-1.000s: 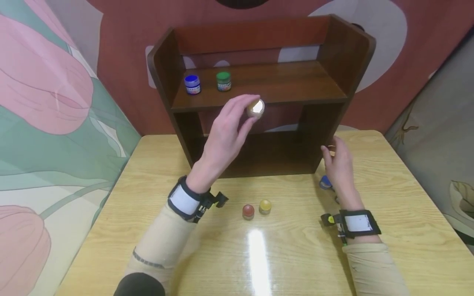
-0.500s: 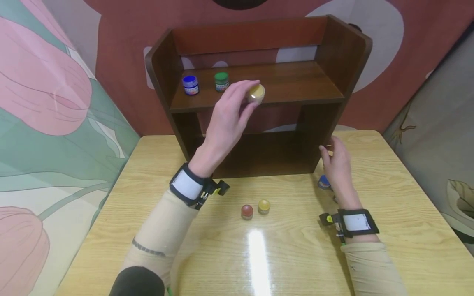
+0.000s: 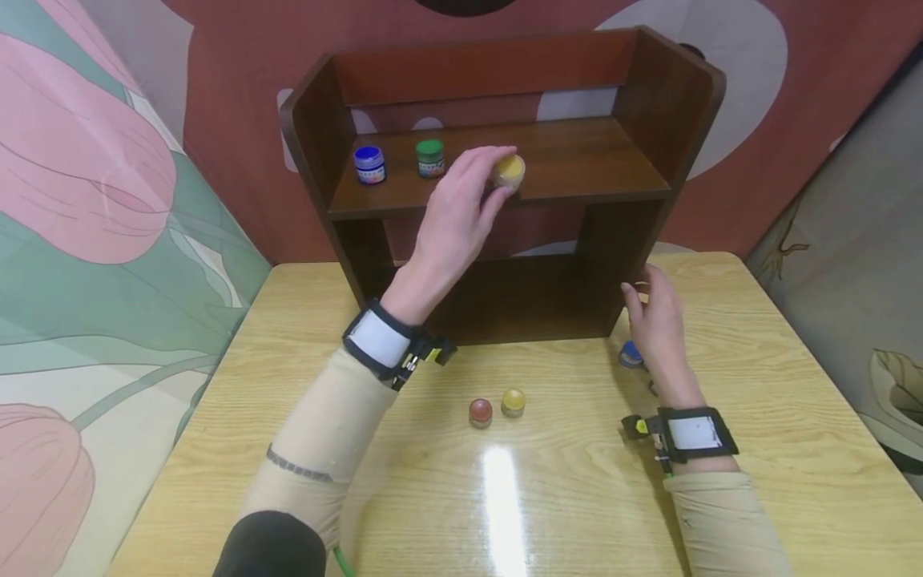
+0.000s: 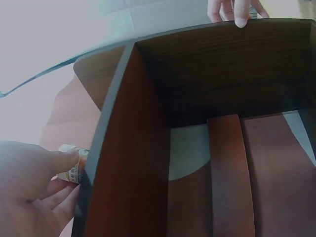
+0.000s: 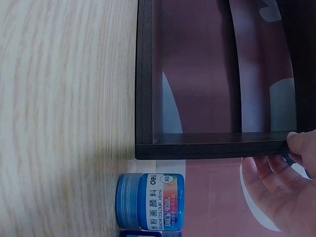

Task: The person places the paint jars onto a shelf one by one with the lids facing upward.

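My left hand (image 3: 457,204) pinches a small paint jar with a yellow lid (image 3: 511,170) between thumb and fingers, at the front edge of the upper shelf board. In the left wrist view, the jar's printed label (image 4: 75,172) shows close to the board's edge. On that board stand a blue paint jar (image 3: 370,165) and a green paint jar (image 3: 430,159), left of the held one. My right hand (image 3: 658,320) grips the right side panel of the dark wooden shelf (image 3: 627,264), thumb on its front edge and fingers outside, as the right wrist view shows.
On the light wooden table (image 3: 404,497), a red-lidded jar (image 3: 481,413) and a yellow-lidded jar (image 3: 513,403) stand in front of the shelf. A blue gouache jar (image 5: 160,201) is below my right hand, with another blue-lidded jar (image 5: 148,233) beside it. Patterned cloth (image 3: 86,200) hangs behind.
My left hand has lifted the yellow-lidded jar from below the upper board's edge to about its level, then shifted slightly right. The right hand keeps its grip on the shelf.
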`<state>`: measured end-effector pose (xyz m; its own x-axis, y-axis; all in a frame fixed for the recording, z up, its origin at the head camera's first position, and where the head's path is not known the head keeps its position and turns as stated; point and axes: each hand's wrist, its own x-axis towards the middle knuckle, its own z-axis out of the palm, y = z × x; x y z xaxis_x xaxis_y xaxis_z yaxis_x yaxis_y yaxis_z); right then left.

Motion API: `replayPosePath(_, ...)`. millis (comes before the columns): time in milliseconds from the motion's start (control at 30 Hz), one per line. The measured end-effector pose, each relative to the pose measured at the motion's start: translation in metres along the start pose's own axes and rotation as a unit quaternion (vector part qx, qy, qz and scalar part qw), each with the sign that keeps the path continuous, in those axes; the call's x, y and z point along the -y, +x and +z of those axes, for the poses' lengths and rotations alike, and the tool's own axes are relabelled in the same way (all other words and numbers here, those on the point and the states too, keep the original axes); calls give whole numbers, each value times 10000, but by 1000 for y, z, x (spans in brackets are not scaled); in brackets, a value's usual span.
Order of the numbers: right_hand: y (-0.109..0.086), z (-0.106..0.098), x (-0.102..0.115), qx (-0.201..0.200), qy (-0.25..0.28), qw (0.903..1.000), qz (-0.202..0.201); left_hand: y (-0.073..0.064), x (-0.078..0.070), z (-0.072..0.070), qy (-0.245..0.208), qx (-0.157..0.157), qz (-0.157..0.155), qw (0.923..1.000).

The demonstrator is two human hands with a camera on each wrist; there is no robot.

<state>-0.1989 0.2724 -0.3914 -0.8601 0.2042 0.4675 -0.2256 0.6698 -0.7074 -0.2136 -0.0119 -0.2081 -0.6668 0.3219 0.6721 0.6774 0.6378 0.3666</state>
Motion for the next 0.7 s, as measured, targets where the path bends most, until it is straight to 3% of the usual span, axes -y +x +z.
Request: replayPosePath(700, -3, -3, 1, 37, -73, 10000, -38, 26, 1, 3, 715, 363, -992, 9918)
